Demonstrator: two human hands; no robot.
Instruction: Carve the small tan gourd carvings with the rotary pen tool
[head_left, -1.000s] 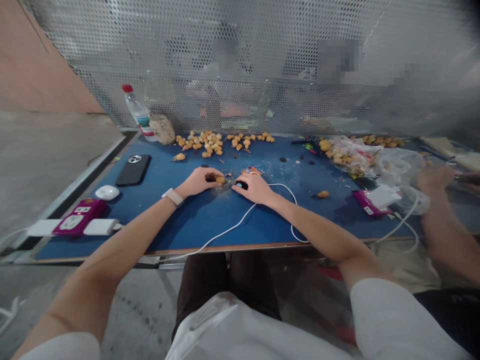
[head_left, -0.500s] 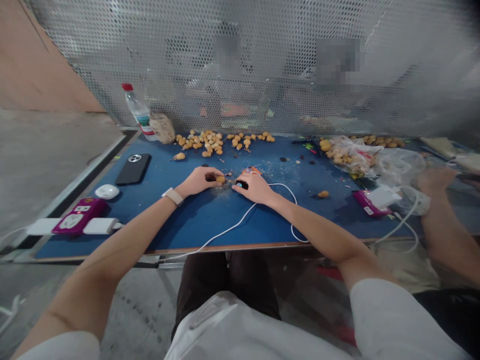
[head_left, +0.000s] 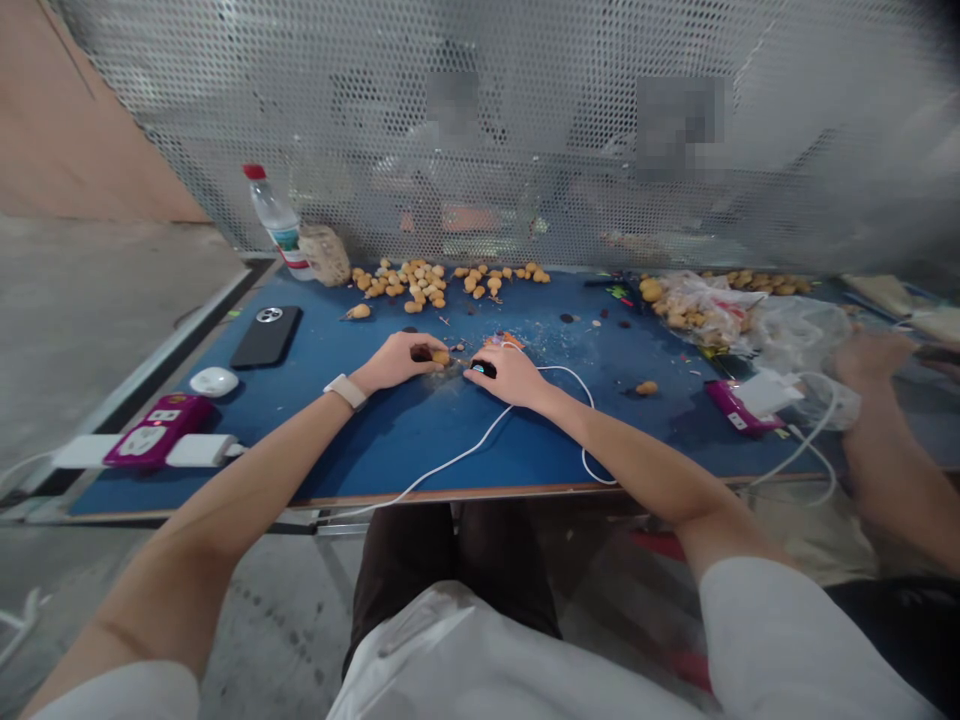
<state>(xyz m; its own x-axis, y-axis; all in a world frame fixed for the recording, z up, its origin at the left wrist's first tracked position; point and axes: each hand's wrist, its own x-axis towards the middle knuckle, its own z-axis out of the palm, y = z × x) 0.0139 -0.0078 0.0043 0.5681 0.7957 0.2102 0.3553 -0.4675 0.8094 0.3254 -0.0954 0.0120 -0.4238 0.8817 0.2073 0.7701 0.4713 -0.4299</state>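
Just left of the middle of the table, my left hand [head_left: 395, 362] is closed around a small tan gourd [head_left: 440, 357], its fingertips pinching it. Facing it, my right hand [head_left: 510, 376] grips a dark handheld tool [head_left: 484, 369] with a small lit blue display. The tool's tip is too small to make out. A white cable [head_left: 480, 443] runs from near my right hand to the table's front edge. Behind both hands lie an orange piece [head_left: 504, 340] and pale shavings. Farther back are several loose small gourds [head_left: 412, 280].
At left are a black phone [head_left: 267, 337], a white case [head_left: 214, 382], a purple power strip [head_left: 159, 430] and a bottle [head_left: 281, 225]. A perforated metal screen [head_left: 525, 130] borders the back. At right lie bagged gourds [head_left: 697, 305], another power strip [head_left: 739, 405] and a co-worker's arm [head_left: 892, 440].
Both my hands stay in nearly the same place, still holding the gourd and the tool. At the right edge, a dark object now shows beside the co-worker's hand.
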